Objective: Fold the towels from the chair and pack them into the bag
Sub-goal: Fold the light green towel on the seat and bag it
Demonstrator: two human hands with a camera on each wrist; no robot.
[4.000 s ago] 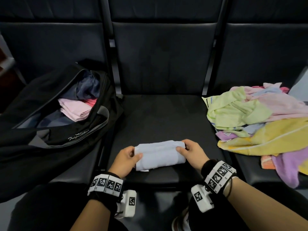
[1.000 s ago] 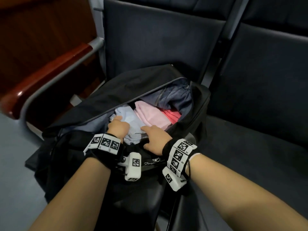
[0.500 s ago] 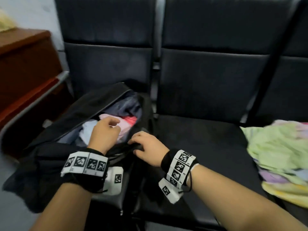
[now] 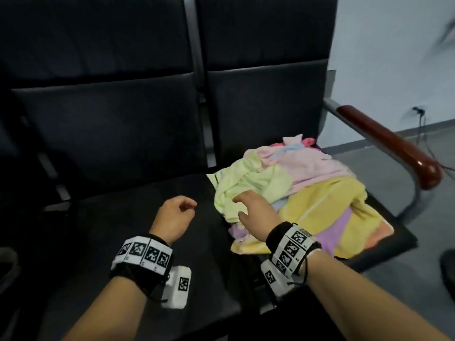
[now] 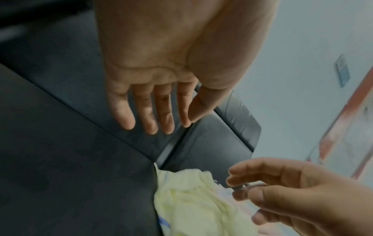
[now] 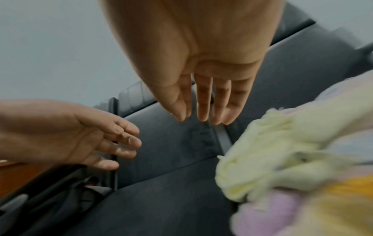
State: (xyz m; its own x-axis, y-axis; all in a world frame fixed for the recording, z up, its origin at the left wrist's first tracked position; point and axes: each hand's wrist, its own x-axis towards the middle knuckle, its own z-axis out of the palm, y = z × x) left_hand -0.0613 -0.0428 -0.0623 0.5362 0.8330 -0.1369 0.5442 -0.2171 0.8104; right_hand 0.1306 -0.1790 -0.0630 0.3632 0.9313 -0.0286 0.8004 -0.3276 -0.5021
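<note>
head view: both hands have left the bag, blue towel packed; right hand (image 4: pixel 256 212) reaches, empty and spread, over the green towel (image 4: pixel 248 183); left hand (image 4: pixel 173 217) loose, holding nothing.

Reddish-brown wooden armrest (image 4: pixel 394 143) on a grey metal frame, at far right. Pale wall (image 4: pixel 394 57) behind it. Wall socket (image 4: pixel 418 110) with dark cable (image 4: pixel 422 129) running down to grey floor (image 4: pixel 430 242).
</note>
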